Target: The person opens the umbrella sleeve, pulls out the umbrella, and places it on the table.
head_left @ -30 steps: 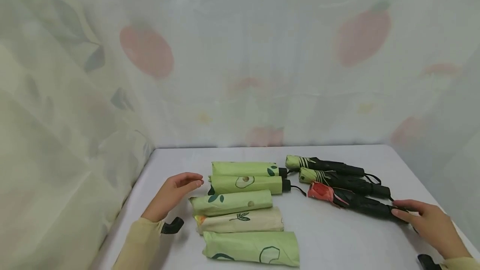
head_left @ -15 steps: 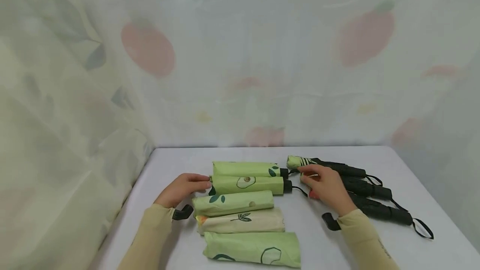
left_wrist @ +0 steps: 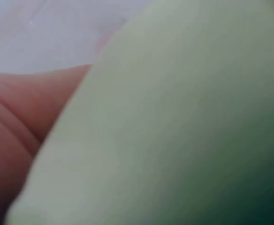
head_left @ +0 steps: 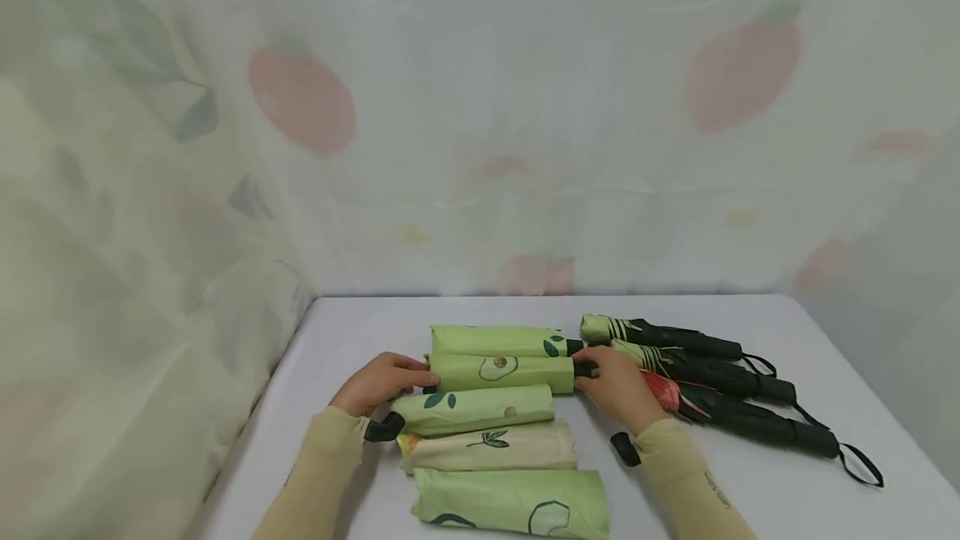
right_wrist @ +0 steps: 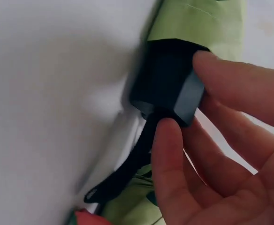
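Observation:
A folded green umbrella with an avocado print point(head_left: 498, 369) lies across the table between both hands. My left hand point(head_left: 386, 386) holds its left end, with fingers and thumb at the fabric. In the left wrist view, green cloth point(left_wrist: 151, 117) fills most of the picture and hides the fingertips. My right hand point(head_left: 618, 386) grips the other end. Seen from the right wrist, thumb and fingers pinch the black handle point(right_wrist: 167, 77), and a black wrist strap point(right_wrist: 127, 164) hangs from it.
Behind lies another green umbrella point(head_left: 487, 341). Nearer are a light green roll point(head_left: 480, 408), a cream one point(head_left: 510, 446) and a green one point(head_left: 495, 497). To the right lie two black-and-green umbrellas point(head_left: 690, 340) and a black-and-red one point(head_left: 765, 422). A printed curtain point(head_left: 525, 148) hangs behind the table.
My right hand has moved left from the black-and-red umbrella's strap end to the avocado umbrella's handle. My left hand has shifted right onto that umbrella's left end.

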Demonstrator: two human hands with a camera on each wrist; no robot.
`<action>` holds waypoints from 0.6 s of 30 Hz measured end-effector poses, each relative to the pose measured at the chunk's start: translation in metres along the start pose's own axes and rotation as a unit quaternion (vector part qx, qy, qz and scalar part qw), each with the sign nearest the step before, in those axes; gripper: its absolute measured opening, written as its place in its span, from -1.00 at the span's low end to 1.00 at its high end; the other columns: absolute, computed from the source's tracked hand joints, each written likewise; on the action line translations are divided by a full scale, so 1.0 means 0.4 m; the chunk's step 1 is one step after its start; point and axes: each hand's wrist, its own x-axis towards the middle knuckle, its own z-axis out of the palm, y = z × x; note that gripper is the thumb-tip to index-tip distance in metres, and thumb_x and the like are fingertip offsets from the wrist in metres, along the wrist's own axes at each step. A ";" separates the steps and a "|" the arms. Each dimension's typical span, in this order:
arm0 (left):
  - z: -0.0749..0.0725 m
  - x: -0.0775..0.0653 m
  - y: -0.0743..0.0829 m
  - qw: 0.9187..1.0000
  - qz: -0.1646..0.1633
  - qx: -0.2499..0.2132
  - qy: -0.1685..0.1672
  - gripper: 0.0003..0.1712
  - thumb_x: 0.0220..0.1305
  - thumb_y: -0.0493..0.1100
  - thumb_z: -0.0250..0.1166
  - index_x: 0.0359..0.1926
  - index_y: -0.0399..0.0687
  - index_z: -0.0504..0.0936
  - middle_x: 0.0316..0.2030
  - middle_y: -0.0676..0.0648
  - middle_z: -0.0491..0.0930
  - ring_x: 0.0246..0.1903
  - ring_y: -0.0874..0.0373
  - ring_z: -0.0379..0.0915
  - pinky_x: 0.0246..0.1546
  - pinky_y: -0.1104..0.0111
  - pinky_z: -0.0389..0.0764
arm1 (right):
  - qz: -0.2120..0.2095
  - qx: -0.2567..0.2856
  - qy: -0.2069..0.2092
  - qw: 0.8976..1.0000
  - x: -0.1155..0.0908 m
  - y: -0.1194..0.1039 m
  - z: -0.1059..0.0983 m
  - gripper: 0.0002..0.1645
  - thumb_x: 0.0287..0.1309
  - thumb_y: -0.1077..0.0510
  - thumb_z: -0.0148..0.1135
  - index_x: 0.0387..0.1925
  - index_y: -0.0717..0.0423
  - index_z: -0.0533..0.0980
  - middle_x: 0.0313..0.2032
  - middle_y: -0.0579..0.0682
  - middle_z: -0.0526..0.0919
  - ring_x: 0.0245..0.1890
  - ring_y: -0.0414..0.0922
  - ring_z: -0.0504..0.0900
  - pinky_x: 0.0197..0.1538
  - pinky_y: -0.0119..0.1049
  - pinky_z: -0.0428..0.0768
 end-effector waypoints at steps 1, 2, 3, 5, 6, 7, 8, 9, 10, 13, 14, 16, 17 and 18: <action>0.003 0.001 0.000 1.000 0.001 0.004 -0.002 -0.31 0.25 0.16 0.58 0.23 -0.21 0.75 0.21 -0.18 0.73 0.12 -0.06 0.65 0.23 0.00 0.66 | -0.001 -0.005 0.002 1.000 -0.001 0.001 0.003 -0.56 0.20 0.29 0.54 0.13 0.15 0.73 0.22 0.24 0.72 0.20 0.22 0.72 0.19 0.17 0.72; 0.004 0.002 0.001 1.000 0.002 0.008 -0.004 -0.32 0.26 0.17 0.58 0.22 -0.20 0.76 0.20 -0.17 0.73 0.15 -0.06 0.64 0.25 -0.03 0.65 | -0.001 -0.007 0.002 1.000 -0.001 0.002 0.006 -0.53 0.17 0.31 0.54 0.14 0.16 0.72 0.23 0.24 0.72 0.23 0.24 0.70 0.23 0.19 0.70; 0.005 0.002 0.001 1.000 0.003 0.013 -0.004 -0.34 0.25 0.16 0.58 0.21 -0.19 0.77 0.19 -0.15 0.74 0.17 -0.06 0.63 0.27 -0.05 0.64 | -0.003 -0.010 0.000 1.000 -0.001 0.003 0.008 -0.51 0.14 0.33 0.55 0.15 0.17 0.71 0.23 0.25 0.72 0.26 0.25 0.68 0.26 0.21 0.68; 0.008 0.000 0.001 1.000 0.006 0.018 -0.004 -0.38 0.25 0.16 0.59 0.17 -0.15 0.78 0.16 -0.11 0.76 0.19 -0.06 0.63 0.29 -0.09 0.62 | -0.010 -0.015 -0.004 1.000 -0.001 0.004 0.010 -0.46 0.09 0.36 0.56 0.16 0.19 0.70 0.21 0.25 0.73 0.30 0.28 0.66 0.31 0.25 0.64; 0.009 -0.001 0.001 1.000 0.008 0.021 -0.003 -0.40 0.26 0.15 0.59 0.16 -0.14 0.79 0.14 -0.10 0.76 0.19 -0.05 0.63 0.29 -0.11 0.61 | -0.013 -0.017 -0.006 1.000 -0.001 0.004 0.012 -0.45 0.07 0.37 0.57 0.16 0.19 0.70 0.20 0.25 0.74 0.30 0.29 0.66 0.32 0.26 0.63; 0.010 -0.002 0.001 1.000 0.011 0.023 -0.004 -0.42 0.26 0.14 0.59 0.14 -0.13 0.79 0.13 -0.08 0.77 0.19 -0.04 0.63 0.29 -0.11 0.61 | -0.015 -0.018 -0.007 1.000 -0.001 0.004 0.012 -0.43 0.05 0.38 0.57 0.16 0.19 0.70 0.19 0.25 0.75 0.29 0.30 0.66 0.32 0.27 0.63; 0.010 -0.003 0.002 1.000 0.014 0.026 -0.005 -0.45 0.26 0.13 0.59 0.12 -0.12 0.80 0.11 -0.07 0.77 0.16 -0.03 0.63 0.28 -0.10 0.62 | -0.016 -0.018 -0.006 1.000 -0.001 0.003 0.013 -0.43 0.04 0.39 0.57 0.15 0.18 0.71 0.18 0.25 0.76 0.28 0.30 0.66 0.33 0.28 0.63; 0.010 -0.003 0.003 0.999 0.017 0.029 -0.006 -0.48 0.26 0.12 0.59 0.09 -0.10 0.81 0.09 -0.06 0.77 0.14 -0.01 0.63 0.26 -0.09 0.62 | -0.017 -0.017 -0.004 1.000 -0.002 0.002 0.014 -0.43 0.03 0.40 0.58 0.14 0.18 0.71 0.16 0.24 0.77 0.28 0.30 0.67 0.32 0.28 0.63; 0.010 -0.004 0.005 0.999 0.019 0.030 -0.007 -0.50 0.25 0.12 0.59 0.05 -0.09 0.82 0.05 -0.05 0.77 0.10 0.00 0.63 0.24 -0.06 0.63 | -0.017 -0.015 -0.001 1.000 -0.002 0.001 0.014 -0.43 0.02 0.41 0.58 0.13 0.18 0.72 0.15 0.24 0.77 0.27 0.29 0.68 0.31 0.27 0.63; 0.006 -0.006 0.012 0.999 0.026 0.030 -0.012 -0.57 0.25 0.12 0.59 -0.04 -0.07 0.83 -0.03 -0.04 0.77 0.01 0.05 0.60 0.15 0.06 0.62 | -0.012 -0.004 0.010 1.000 -0.006 -0.002 0.013 -0.45 0.01 0.43 0.57 0.11 0.17 0.73 0.13 0.22 0.79 0.26 0.28 0.68 0.31 0.26 0.64; 0.004 -0.008 0.016 0.999 0.027 0.028 -0.012 -0.59 0.25 0.11 0.59 -0.05 -0.07 0.83 -0.05 -0.04 0.76 -0.02 0.06 0.59 0.11 0.11 0.62 | -0.010 0.002 0.013 1.000 -0.007 -0.002 0.012 -0.45 0.00 0.43 0.57 0.10 0.16 0.74 0.12 0.22 0.79 0.26 0.27 0.68 0.31 0.25 0.65; -0.003 -0.013 0.026 0.999 0.029 0.024 -0.008 -0.53 0.26 0.12 0.59 0.01 -0.11 0.82 0.01 -0.07 0.76 0.03 0.03 0.60 0.11 0.11 0.62 | -0.008 0.016 0.018 1.000 -0.009 -0.003 0.005 -0.45 0.00 0.42 0.57 0.10 0.14 0.74 0.12 0.19 0.80 0.26 0.24 0.69 0.29 0.23 0.66; -0.007 -0.018 0.032 0.999 0.030 0.021 -0.005 -0.48 0.26 0.13 0.58 0.07 -0.13 0.80 0.06 -0.10 0.76 0.08 0.01 0.61 0.14 0.09 0.63 | -0.007 0.023 0.019 1.000 -0.010 -0.005 0.000 -0.44 0.01 0.41 0.56 0.11 0.13 0.74 0.13 0.18 0.80 0.22 0.20 0.72 0.26 0.20 0.69; -0.011 -0.023 0.040 0.999 0.030 0.015 0.000 -0.44 0.27 0.14 0.57 0.12 -0.13 0.78 0.12 -0.11 0.75 0.14 -0.02 0.61 0.18 0.06 0.63 | -0.006 0.031 0.021 0.999 -0.012 -0.008 -0.007 -0.44 0.01 0.40 0.56 0.12 0.11 0.74 0.14 0.17 0.80 0.12 0.15 0.75 0.18 0.15 0.72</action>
